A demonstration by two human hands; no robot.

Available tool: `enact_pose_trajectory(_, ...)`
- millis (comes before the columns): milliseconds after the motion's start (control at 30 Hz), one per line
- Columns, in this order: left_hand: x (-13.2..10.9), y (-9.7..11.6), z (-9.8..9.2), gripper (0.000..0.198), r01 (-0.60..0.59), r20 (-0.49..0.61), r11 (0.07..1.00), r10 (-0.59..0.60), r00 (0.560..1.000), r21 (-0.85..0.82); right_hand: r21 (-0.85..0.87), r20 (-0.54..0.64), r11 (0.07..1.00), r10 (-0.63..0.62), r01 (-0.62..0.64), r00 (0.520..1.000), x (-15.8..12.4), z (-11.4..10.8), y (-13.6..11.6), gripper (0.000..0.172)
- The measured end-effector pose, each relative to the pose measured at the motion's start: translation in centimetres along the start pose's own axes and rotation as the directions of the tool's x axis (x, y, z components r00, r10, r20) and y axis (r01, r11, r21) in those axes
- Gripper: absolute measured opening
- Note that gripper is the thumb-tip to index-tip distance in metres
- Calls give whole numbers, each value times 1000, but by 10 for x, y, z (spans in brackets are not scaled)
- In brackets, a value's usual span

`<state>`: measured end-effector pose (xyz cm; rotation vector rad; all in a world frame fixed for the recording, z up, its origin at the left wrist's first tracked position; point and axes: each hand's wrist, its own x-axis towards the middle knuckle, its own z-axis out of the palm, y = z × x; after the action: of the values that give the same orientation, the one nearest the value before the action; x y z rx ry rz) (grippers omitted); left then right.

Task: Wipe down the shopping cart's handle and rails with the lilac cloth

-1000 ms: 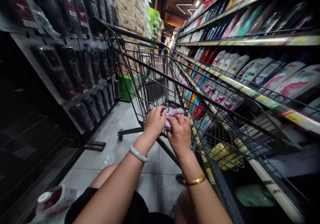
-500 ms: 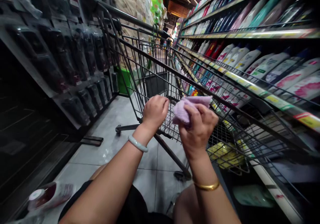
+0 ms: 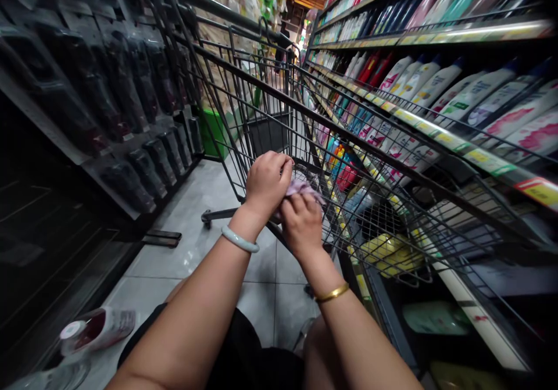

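My left hand (image 3: 268, 182), with a pale bangle at the wrist, is closed around the wire frame at the low corner of the shopping cart (image 3: 279, 96). Beside it, almost touching, my right hand (image 3: 302, 222) is closed on a lilac cloth (image 3: 300, 189). Most of the cloth is covered by my fingers, and only its crumpled upper edge shows against the cart's wires. A gold bangle circles my right wrist.
Store shelves (image 3: 440, 125) packed with bottles run along the right. Packaged goods hang on a rack (image 3: 126, 82) at left. A bottle (image 3: 98, 329) lies on the tiled floor at lower left. A yellow package (image 3: 392, 253) shows behind the cart's wires.
My right hand has moved left and slightly down with the lilac cloth, from apart to beside my left hand at the cart. My left hand keeps its place on the cart.
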<state>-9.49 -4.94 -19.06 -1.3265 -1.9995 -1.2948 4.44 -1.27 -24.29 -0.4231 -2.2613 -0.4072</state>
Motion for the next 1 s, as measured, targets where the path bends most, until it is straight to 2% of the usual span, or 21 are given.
enact_pose_trajectory(67,0,0,-1,20,15,4,1000,-14,1000,-21,19,104,998,-61,59,993,-6,8,-4,18)
enact_pose_trajectory(100,0,0,-1,19,20,6,999,-20,1000,-28,27,110,998,-56,53,992,-7,10,-5,18)
enact_pose_trajectory(233,1,0,-3,19,17,23,999,-16,1000,-44,1,-17,996,94,-94,995,-3,8,-5,24)
enact_pose_trajectory(267,1,-1,-3,20,18,28,999,-17,999,-47,-2,5,995,103,-103,995,-2,9,-6,23)
enact_pose_trajectory(400,1,-1,-2,20,47,15,998,-47,999,-48,43,241,998,27,-39,970,-5,13,-10,22)
enact_pose_trajectory(467,2,-2,0,21,52,7,997,-52,999,-55,50,235,995,71,-85,969,-5,13,-10,25)
enact_pose_trajectory(567,3,-2,4,21,51,15,996,-50,999,-76,24,154,984,172,-178,973,-4,13,-7,31)
enact_pose_trajectory(733,4,2,1,18,100,42,991,-97,994,-88,41,293,995,80,-96,953,-7,22,-6,26)
enact_pose_trajectory(800,4,3,-1,17,108,47,991,-104,993,-83,48,245,993,94,-109,965,-6,21,-8,25)
enact_pose_trajectory(900,5,4,-1,18,95,25,993,-93,995,-76,50,80,983,170,-174,982,-1,16,-10,28)
enact_pose_trajectory(933,5,3,-1,18,91,16,993,-90,996,-72,53,65,980,186,-189,980,1,15,-10,28)
enact_pose_trajectory(1000,4,3,0,18,89,6,994,-88,996,-65,68,131,981,171,-181,977,2,17,-12,29)
